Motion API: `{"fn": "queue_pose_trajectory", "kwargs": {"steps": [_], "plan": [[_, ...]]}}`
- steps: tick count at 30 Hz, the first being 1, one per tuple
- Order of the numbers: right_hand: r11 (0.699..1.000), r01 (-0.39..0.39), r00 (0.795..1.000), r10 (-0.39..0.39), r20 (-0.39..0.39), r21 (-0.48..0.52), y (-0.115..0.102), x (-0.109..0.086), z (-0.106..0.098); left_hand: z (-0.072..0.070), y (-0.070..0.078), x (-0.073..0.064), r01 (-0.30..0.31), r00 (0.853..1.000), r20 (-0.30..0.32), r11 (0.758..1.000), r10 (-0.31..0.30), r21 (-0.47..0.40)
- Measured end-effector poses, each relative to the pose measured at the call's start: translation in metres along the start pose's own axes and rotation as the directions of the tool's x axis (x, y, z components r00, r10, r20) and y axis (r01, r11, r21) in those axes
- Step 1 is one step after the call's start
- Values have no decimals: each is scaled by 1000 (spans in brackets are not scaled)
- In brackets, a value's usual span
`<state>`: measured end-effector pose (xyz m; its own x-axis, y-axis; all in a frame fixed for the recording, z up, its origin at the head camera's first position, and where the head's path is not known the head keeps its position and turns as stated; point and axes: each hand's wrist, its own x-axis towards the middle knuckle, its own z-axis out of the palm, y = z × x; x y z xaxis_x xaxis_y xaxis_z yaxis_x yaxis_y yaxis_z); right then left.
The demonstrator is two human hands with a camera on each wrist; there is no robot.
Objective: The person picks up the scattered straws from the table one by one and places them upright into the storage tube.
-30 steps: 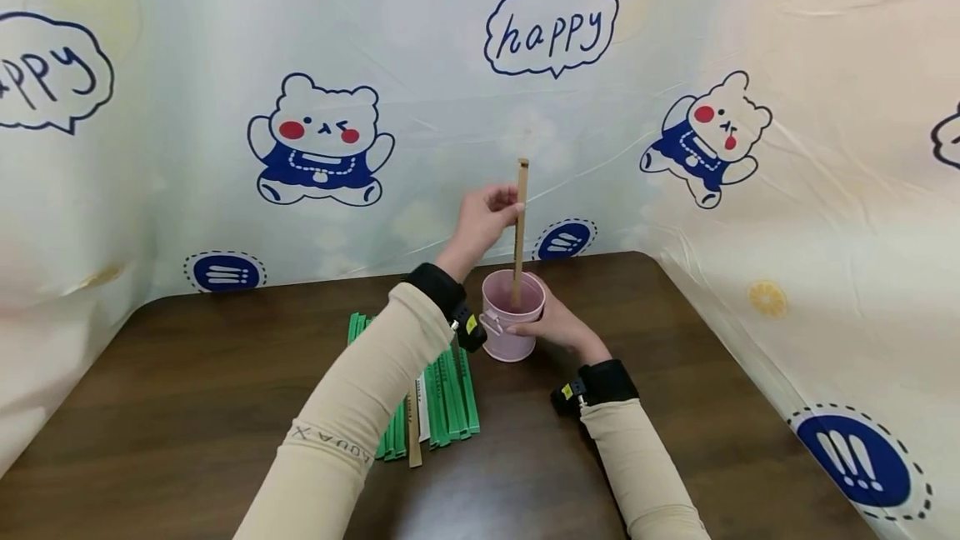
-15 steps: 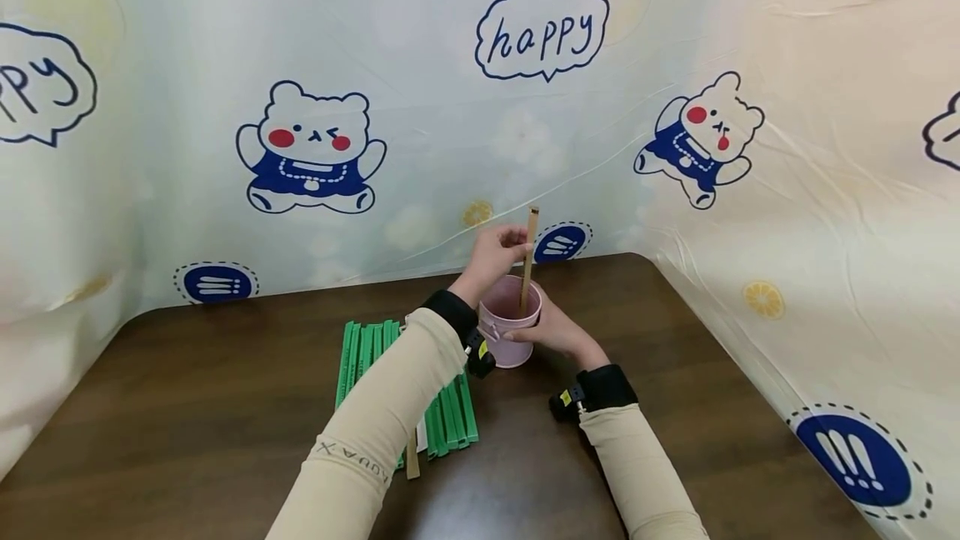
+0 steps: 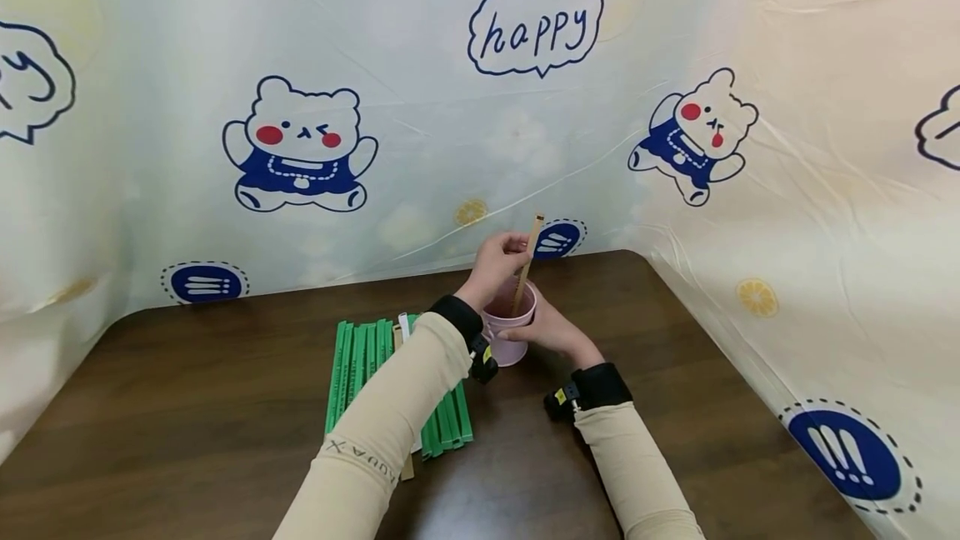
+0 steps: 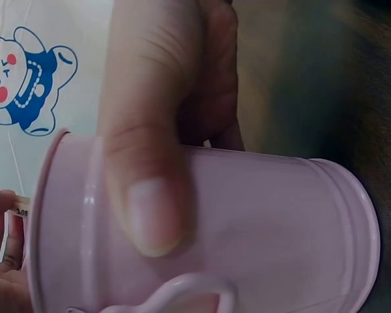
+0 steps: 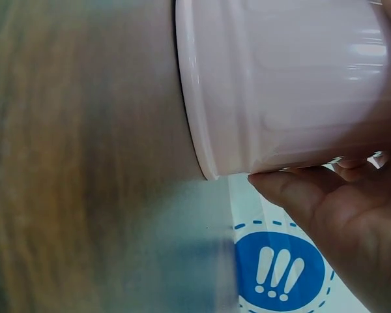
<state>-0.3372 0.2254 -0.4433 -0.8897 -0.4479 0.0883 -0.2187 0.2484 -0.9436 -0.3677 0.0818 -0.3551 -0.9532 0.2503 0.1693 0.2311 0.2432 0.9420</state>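
Note:
My left hand [image 3: 501, 263] pinches a long, flat tan stick [image 3: 535, 233] near its upper part. The stick's lower end is inside the pink bucket [image 3: 508, 350], and its top leans to the right. Around the bucket's right side my right hand [image 3: 553, 327] grips, its thumb across the front. In the left wrist view that thumb [image 4: 150, 202] presses on the bucket wall above a small looped handle [image 4: 189, 290], and the stick's printed end [image 4: 21, 207] shows between the left fingers. The right wrist view has the bucket's base [image 5: 208, 117] at the tabletop.
Several green flat sticks [image 3: 365, 352] lie side by side left of the bucket, partly covered by my left forearm. A white stick [image 3: 405, 325] and a tan stick [image 3: 407, 469] lie among them. A printed curtain [image 3: 420, 148] stands behind the dark wooden table [image 3: 210, 407].
My left hand has come down with the tan stick, which now reaches lower into the bucket. Its top has tilted to the right. The right hand keeps its grip on the bucket.

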Motion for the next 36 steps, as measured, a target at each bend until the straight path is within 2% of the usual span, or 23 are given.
{"fn": "queue_pose_trajectory", "kwargs": {"steps": [6, 10, 12, 16, 18, 20, 23, 26, 29, 32, 34, 36], "plan": [[1000, -11, 1000, 11, 17, -25, -3, 5, 7, -8, -6, -5, 36, 999, -8, 999, -37, -22], [1000, 3, 999, -2, 35, -19, -4, 8, 12, -17, -9, -10, 56, 998, -14, 998, -55, 30], [1000, 11, 999, -11, 32, -16, -4, 9, 15, -25, -8, -12, 37, 999, -14, 996, -36, 77], [1000, 18, 1000, -18, 21, -1, -2, 8, 22, -54, -7, -21, -47, 999, 1, 977, 48, 207], [1000, 11, 1000, -12, 22, 6, 0, 6, 25, -78, -8, -29, -69, 998, 13, 961, 68, 267], [1000, 8, 1000, -8, 23, 7, 1, 3, 26, -106, -10, -37, -59, 998, 15, 943, 58, 328], [1000, 18, 1000, -19, 5, 16, 2, 1, 22, -152, -14, -48, 0, 1000, 0, 916, 0, 400], [999, 33, 999, -33, -20, 15, 1, -2, 14, -194, -18, -56, 84, 996, -23, 881, -82, 466], [1000, 27, 999, -27, -29, 7, 1, -3, 7, -226, -30, -66, 194, 978, -30, 850, -206, 490], [1000, 31, 999, -30, -25, 5, 0, -2, 4, -249, -51, -82, 282, 947, -8, 819, -321, 499], [999, 39, 999, -38, -18, 14, -2, -1, 5, -257, -67, -93, 330, 927, -10, 804, -374, 495], [999, 46, 999, -46, -9, 19, -3, 0, 7, -259, -85, -106, 354, 915, -13, 786, -403, 507]]}}
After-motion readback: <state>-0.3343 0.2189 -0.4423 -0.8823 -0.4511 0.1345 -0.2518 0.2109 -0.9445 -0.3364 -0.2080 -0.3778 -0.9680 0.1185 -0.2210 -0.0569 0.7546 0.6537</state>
